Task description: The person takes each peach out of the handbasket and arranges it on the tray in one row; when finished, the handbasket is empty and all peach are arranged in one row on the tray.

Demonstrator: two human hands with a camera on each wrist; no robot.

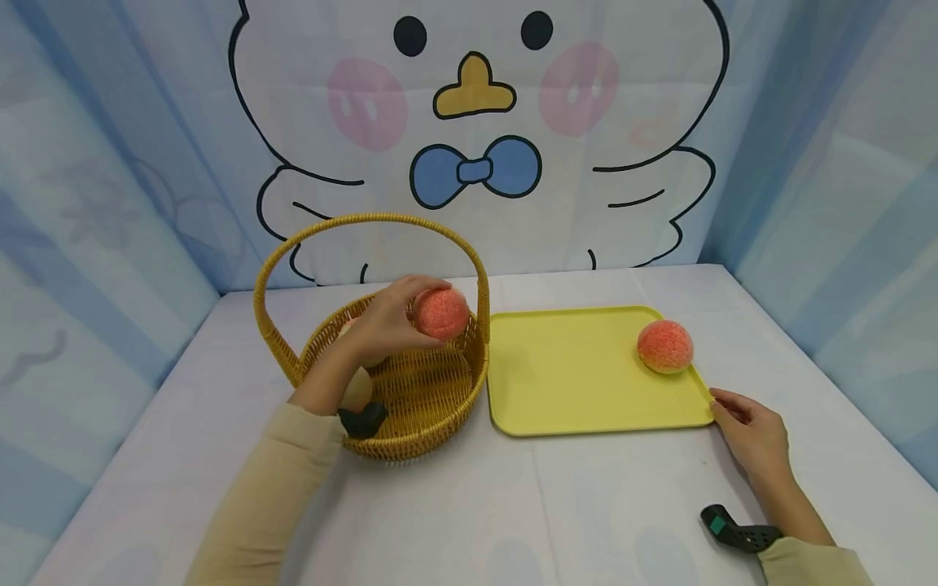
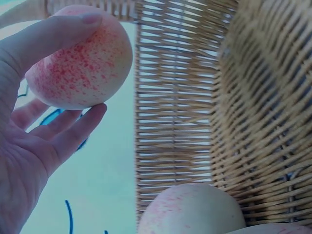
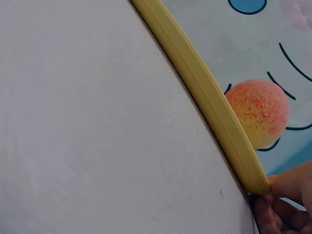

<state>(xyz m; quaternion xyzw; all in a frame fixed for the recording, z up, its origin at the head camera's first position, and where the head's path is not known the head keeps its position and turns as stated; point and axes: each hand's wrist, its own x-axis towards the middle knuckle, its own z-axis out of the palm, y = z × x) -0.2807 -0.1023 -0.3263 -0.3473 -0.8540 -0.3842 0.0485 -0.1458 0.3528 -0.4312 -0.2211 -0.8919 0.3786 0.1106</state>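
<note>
My left hand (image 1: 384,321) grips a pinkish-red peach (image 1: 442,314) above the wicker basket (image 1: 432,399), near the right part of its rim. In the left wrist view the thumb lies over the peach (image 2: 83,73) and the fingertips curl beneath it. Paler peaches (image 1: 357,391) lie at the left inside the basket, partly hidden by my forearm. At the near right corner of the yellow tray (image 1: 572,374), my right hand (image 1: 760,435) pinches the edge between thumb and fingers. Another red-and-yellow peach (image 1: 665,347) rests on the tray's right side.
The basket's tall arched handle (image 1: 381,218) rises over its opening. Basket and tray stand side by side on a white-covered table (image 1: 586,505). A curtain printed with a cartoon figure (image 1: 476,236) hangs behind, with blue-and-white curtains on both sides.
</note>
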